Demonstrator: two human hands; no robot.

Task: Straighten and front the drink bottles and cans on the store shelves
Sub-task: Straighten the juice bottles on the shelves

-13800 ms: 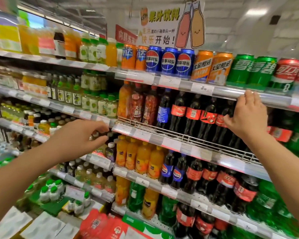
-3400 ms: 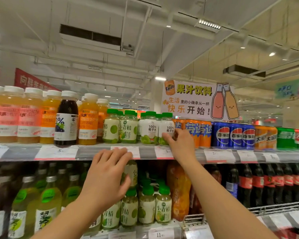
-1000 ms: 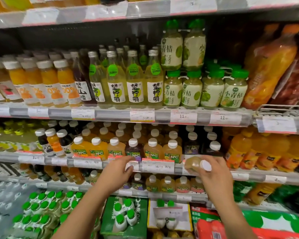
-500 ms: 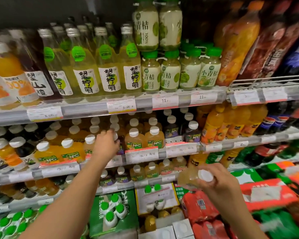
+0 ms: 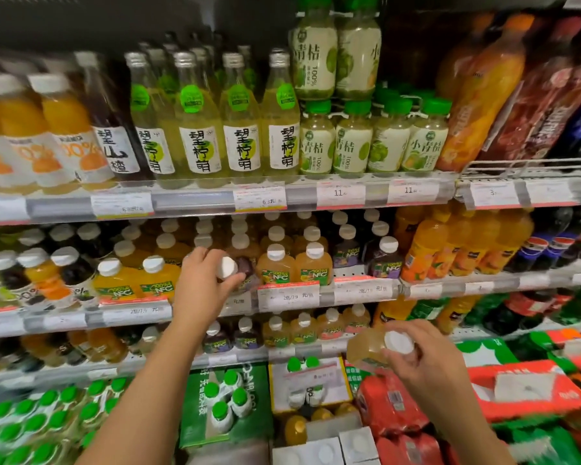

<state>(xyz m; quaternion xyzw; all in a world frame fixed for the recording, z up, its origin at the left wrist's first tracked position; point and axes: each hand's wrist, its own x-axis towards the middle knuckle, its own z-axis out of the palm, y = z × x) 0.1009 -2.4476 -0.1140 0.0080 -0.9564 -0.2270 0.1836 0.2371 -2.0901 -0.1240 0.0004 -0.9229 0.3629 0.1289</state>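
My left hand (image 5: 203, 283) grips the white cap and neck of a small dark purple juice bottle (image 5: 244, 268) at the front of the middle shelf (image 5: 359, 293); the bottle leans toward me. My right hand (image 5: 426, 360) holds a small pale yellow juice bottle (image 5: 366, 347) with a white cap, tipped on its side, low in front of the lower shelf. Beside the purple bottle stand two yellow NFC bottles (image 5: 296, 265) and more purple ones (image 5: 381, 260).
The upper shelf (image 5: 188, 201) carries tall lemon glass bottles (image 5: 242, 129), green-capped lime juice bottles (image 5: 388, 139) and orange juice at left. Large orange and cola bottles stand to the right. Green cartons (image 5: 225, 401) and red packs (image 5: 393, 407) lie on the floor level below.
My left hand has moved right along the middle shelf and taken hold of the purple bottle's cap. My right hand keeps the pale bottle, still low.
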